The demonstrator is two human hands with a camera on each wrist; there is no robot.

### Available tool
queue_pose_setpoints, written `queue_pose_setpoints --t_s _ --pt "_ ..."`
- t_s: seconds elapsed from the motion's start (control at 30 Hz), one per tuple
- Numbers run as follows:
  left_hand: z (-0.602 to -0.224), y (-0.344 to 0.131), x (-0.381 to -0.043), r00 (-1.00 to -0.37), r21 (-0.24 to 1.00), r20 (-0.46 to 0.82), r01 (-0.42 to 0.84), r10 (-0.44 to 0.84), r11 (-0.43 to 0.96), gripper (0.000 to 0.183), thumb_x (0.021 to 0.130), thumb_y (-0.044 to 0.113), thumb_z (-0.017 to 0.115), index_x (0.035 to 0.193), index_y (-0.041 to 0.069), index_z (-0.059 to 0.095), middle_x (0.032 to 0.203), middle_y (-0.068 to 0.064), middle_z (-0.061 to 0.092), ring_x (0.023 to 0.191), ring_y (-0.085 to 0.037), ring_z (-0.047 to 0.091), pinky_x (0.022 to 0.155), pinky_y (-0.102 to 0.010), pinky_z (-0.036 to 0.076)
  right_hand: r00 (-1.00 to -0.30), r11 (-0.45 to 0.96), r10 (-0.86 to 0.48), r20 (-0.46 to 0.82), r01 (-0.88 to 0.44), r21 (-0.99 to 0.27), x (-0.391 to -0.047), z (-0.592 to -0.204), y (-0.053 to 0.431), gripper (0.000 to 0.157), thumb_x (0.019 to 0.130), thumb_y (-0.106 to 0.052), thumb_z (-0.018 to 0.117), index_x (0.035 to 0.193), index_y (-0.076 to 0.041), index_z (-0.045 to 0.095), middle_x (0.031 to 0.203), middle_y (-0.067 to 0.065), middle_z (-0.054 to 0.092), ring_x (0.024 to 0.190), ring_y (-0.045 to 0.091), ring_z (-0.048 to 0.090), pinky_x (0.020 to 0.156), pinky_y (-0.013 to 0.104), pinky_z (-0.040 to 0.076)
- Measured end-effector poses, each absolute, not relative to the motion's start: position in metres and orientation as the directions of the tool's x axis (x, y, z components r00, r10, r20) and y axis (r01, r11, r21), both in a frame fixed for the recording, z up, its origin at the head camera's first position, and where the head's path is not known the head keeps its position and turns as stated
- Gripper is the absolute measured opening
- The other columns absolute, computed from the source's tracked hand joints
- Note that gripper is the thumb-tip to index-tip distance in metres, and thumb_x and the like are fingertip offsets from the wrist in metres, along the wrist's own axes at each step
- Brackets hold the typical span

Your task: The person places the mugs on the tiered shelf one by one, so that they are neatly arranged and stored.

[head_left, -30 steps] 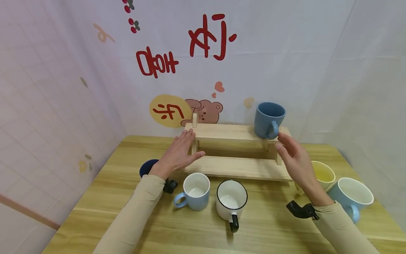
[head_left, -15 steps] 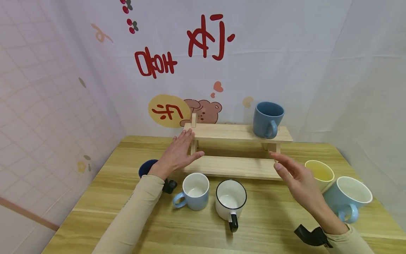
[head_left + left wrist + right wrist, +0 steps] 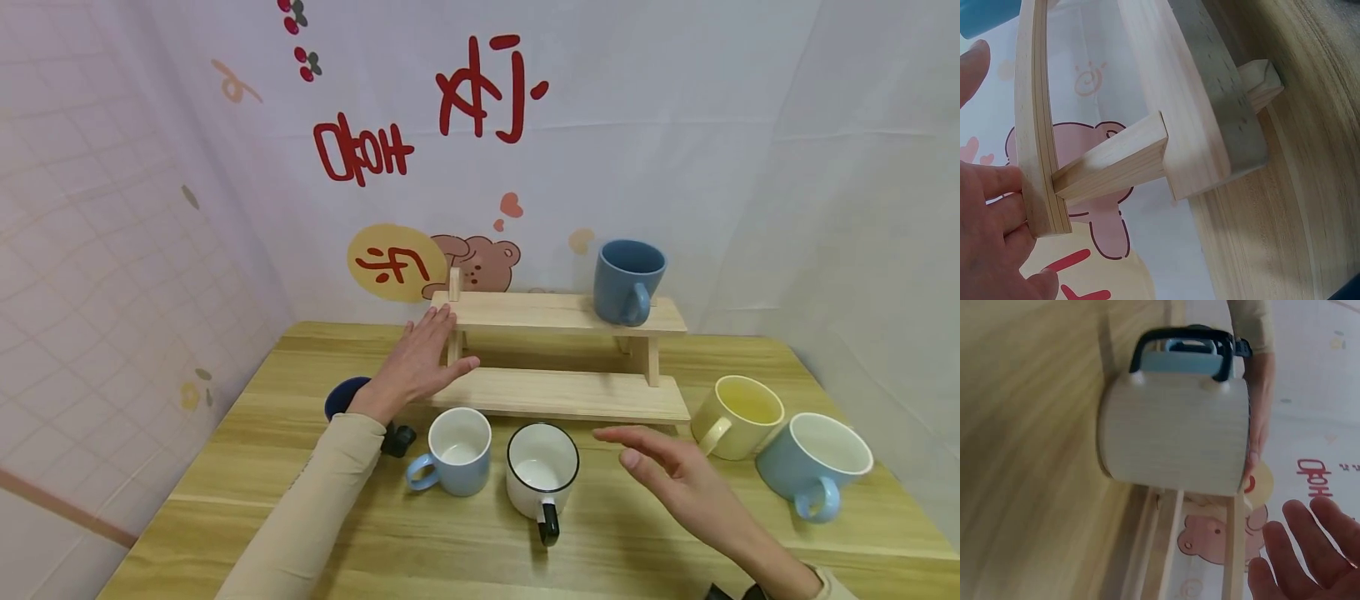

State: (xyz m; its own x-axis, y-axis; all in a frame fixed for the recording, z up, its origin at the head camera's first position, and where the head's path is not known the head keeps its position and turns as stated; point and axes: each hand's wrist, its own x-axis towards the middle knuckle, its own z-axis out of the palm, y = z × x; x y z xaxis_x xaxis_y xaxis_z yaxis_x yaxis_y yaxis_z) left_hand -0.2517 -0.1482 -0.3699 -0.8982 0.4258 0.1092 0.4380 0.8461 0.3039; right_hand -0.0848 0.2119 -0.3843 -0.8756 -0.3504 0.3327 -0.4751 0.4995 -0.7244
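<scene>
My left hand [image 3: 416, 362], fingers extended, touches the left end of the two-tier wooden shelf [image 3: 517, 310]. In the left wrist view its fingers [image 3: 1007, 212] lie against the end of a shelf board. A blue mug [image 3: 622, 287] stands upright at the right of the top tier. My right hand [image 3: 690, 487] hovers over the table with fingers spread and nothing held. To its left stands a white mug [image 3: 534, 492] with a black rim and black handle, also large in the right wrist view. Beside that mug is a light blue mug [image 3: 468, 473] with a white inside.
A dark blue mug [image 3: 339, 400] is partly hidden behind my left forearm. On the right stand a yellow mug [image 3: 727, 437] and another light blue mug [image 3: 798, 458]. All rest on the wooden table [image 3: 420, 558], with a printed cloth [image 3: 675, 125] behind.
My right hand has come away from the blue mug on the top tier and moved down and left toward the white mug. My left hand stays at the shelf end.
</scene>
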Motion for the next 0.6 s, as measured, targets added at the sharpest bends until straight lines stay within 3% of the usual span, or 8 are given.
queue_pose_setpoints --t_s 0.4,0.6 --pt "-0.371 -0.15 -0.254 -0.9 0.308 0.111 0.435 0.422 0.846 0.097 0.099 0.069 0.05 0.164 0.004 0.023 0.173 -0.011 0.015 0.16 -0.028 0.004 0.127 -0.054 0.007 -0.842 0.445 -0.494 0.216 -0.458 -0.769 -0.07 -0.4 0.201 0.031 0.106 -0.009 0.059 0.128 -0.025 0.073 0.122 -0.012 0.073 0.118 0.009 0.065 0.095 0.027 0.053" --pt "-0.371 -0.15 -0.254 -0.896 0.31 0.113 0.442 0.429 0.842 0.096 0.099 0.068 0.05 0.164 0.003 0.024 0.172 -0.012 0.015 0.16 -0.028 0.004 0.127 -0.054 0.007 -0.77 0.309 -0.631 0.097 -0.364 -0.879 -0.072 -0.413 0.197 0.033 0.108 -0.005 0.051 0.129 -0.019 0.072 0.125 -0.001 0.074 0.12 0.01 0.064 0.097 0.024 0.05"
